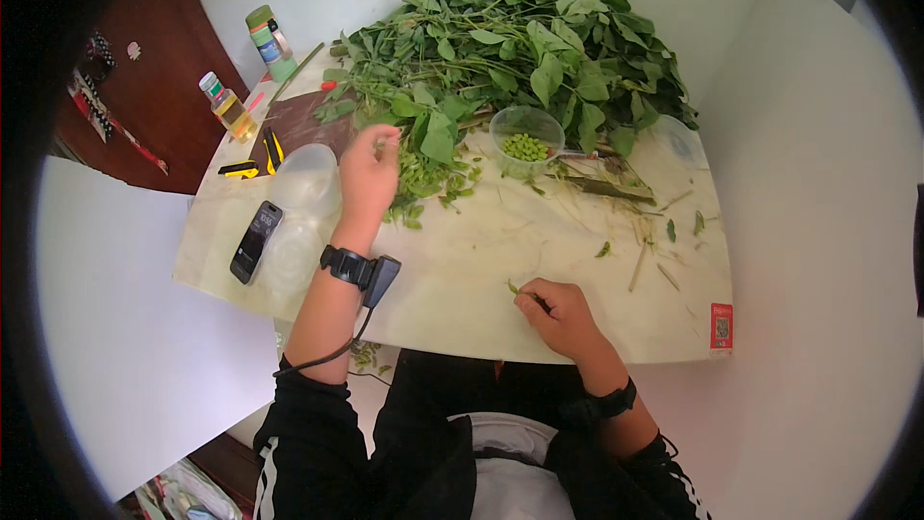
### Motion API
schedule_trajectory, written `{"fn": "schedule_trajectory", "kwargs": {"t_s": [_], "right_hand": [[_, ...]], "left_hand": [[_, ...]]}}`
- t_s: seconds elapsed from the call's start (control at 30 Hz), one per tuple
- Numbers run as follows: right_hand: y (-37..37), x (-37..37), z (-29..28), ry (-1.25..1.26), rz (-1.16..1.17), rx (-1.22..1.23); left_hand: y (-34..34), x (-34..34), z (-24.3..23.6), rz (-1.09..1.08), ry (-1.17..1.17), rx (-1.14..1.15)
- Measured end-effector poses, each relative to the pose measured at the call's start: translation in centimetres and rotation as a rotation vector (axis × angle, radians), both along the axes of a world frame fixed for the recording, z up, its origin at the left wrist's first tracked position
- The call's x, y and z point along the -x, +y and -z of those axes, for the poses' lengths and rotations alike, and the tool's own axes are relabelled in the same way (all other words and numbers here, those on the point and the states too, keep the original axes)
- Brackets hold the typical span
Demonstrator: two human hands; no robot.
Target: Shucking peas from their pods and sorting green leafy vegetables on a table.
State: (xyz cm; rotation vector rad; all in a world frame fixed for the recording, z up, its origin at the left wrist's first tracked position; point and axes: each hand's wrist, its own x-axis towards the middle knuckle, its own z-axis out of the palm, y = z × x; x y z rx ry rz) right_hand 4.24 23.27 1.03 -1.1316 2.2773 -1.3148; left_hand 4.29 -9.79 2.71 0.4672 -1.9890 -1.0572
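My left hand [371,171] is over the left side of a heap of green bean pods [423,183], with its fingers curled in. Whatever those fingers hold, if anything, is hidden. Near the front edge of the table, my right hand [560,316] pinches a small green bean pod [513,287] between thumb and fingers; the pod's tip sticks out to the left. Beyond the hands stands a clear plastic bowl [527,125] with shelled green beans [525,147] in it. A large pile of leafy bean plants [539,48] covers the back of the table.
At the left lie a phone [257,242], clear plastic containers [306,183] and two yellow-black cutters [274,150]. A bottle of yellow liquid [231,113] and a green flask [272,46] stand behind them. Stalk scraps [606,189] and leaf bits litter the right. A clear lid [679,141] lies at the far right.
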Motion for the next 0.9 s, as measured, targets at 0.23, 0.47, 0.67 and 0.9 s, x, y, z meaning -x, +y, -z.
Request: {"fn": "schedule_trajectory", "kwargs": {"t_s": [0.23,0.47,0.67,0.9], "right_hand": [[0.3,1.7,-1.3,-0.405,-0.025,0.197],[-2.1,5.8,-3.5,-0.274,-0.214,0.043],[-4.0,10.1,-2.2,-0.331,-0.194,0.022],[-4.0,11.6,0.0,-0.364,-0.201,0.174]], "left_hand": [[8.9,-3.5,-1.7,0.805,-0.231,-0.417],[12.3,-1.7,-1.7,1.002,-0.309,-0.441],[12.1,1.7,0.5,0.847,-0.165,-0.397],[11.7,2.4,1.1,0.758,-0.132,-0.378]]}}
